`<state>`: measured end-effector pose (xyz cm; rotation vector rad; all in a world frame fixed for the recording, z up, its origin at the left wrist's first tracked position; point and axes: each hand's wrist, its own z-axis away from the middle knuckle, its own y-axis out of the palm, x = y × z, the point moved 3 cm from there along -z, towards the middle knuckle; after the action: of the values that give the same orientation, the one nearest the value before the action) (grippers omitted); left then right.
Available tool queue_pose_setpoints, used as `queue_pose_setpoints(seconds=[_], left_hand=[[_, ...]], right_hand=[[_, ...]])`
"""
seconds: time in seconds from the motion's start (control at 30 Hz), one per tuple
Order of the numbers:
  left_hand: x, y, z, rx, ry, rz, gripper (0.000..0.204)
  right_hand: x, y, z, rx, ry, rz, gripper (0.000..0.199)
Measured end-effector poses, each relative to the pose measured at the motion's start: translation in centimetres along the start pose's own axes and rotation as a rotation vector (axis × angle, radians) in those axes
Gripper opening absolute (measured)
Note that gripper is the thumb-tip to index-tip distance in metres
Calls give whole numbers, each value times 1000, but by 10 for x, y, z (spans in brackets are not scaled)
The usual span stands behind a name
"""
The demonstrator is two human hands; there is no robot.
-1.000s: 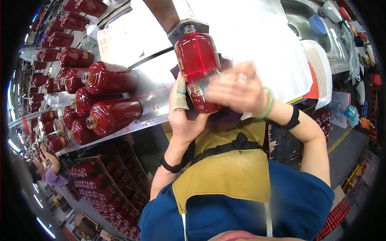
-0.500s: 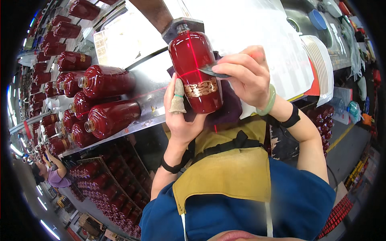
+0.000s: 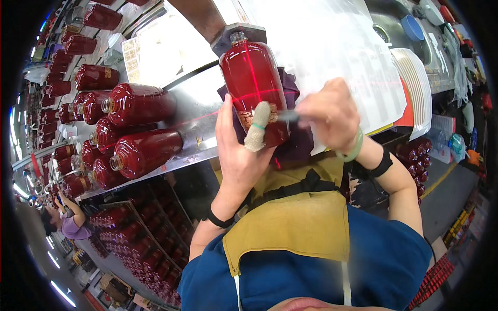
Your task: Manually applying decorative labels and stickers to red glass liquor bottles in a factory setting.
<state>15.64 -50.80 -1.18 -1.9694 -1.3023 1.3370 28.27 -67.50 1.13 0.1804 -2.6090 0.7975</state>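
A dark red glass bottle [image 3: 251,72] lies in front of me, its clear neck against a metal block. My left hand [image 3: 236,155] grips its lower end. One finger, in a beige cloth cover [image 3: 258,127] tied with green thread, presses on the gold patterned band [image 3: 246,119] and partly hides it. My right hand [image 3: 334,116], smeared by motion, pinches a dark, flat, blade-like tool [image 3: 288,116] whose tip is at the band's right end. Red laser lines cross the bottle. Beneath it is a dark purple cloth [image 3: 296,142].
Several red bottles [image 3: 148,153] lie on the metal bench to the left, near a sheet of gold labels [image 3: 132,54]. White sheeting [image 3: 332,46] covers the right side, beside stacked white trays [image 3: 413,78] and a sink [image 3: 384,32]. Another person [image 3: 75,223] works far left.
My left hand's covered finger has moved from the bottle's left side onto the gold band. My right hand has shifted right and down with the tool, away from the bottle's middle.
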Motion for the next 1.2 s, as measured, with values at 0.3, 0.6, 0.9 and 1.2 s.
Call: queue_pose_setpoints(seconds=[0.3,0.6,0.9,1.2], left_hand=[[-14,9,-5,20,-36,-132,74],[18,11,2,10,-407,442,93],[35,17,-3,65,-406,452,89],[21,-3,-4,26,-281,204,92]], right_hand=[[-18,5,-8,-166,147,115,29],[1,17,-11,56,152,-27,19],[21,23,-6,143,-35,-130,27],[34,15,6,131,-197,-80,31]])
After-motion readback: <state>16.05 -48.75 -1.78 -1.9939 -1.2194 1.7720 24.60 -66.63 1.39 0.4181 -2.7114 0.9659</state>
